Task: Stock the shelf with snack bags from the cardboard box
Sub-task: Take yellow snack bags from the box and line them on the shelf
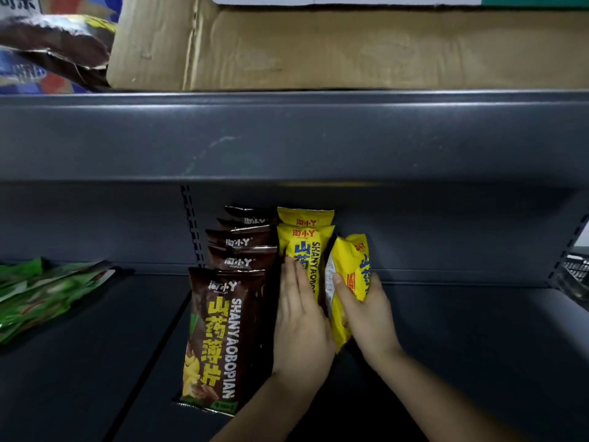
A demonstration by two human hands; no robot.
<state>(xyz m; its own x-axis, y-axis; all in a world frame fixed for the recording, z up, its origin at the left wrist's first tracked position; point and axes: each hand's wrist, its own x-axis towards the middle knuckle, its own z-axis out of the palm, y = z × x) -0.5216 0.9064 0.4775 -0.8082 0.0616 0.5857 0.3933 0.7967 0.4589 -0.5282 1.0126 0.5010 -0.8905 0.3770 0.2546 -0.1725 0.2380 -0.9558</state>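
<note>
So the right hand is gripping a yellow snack bag, thumb on one side and fingers curling round the other. The bag is tilting to the right, with its lower end down near the shelf floor. It's sitting just right of the two yellow bags that are standing one behind the other toward the far wall.

The left hand is lying flat with fingers straight, pressing on the front of the nearer of those two and not clasping it.

Just left of that, a row of brown bags is standing upright front to back, five that I can count, with the nearest one right beside the left hand. Way off on the left, a pile of green bags is lying flat on the same level.

Up top, the cardboard box is sitting on the upper shelf, with some loose brown and blue bags lying just left of it. Can't see inside the box from here.
</note>
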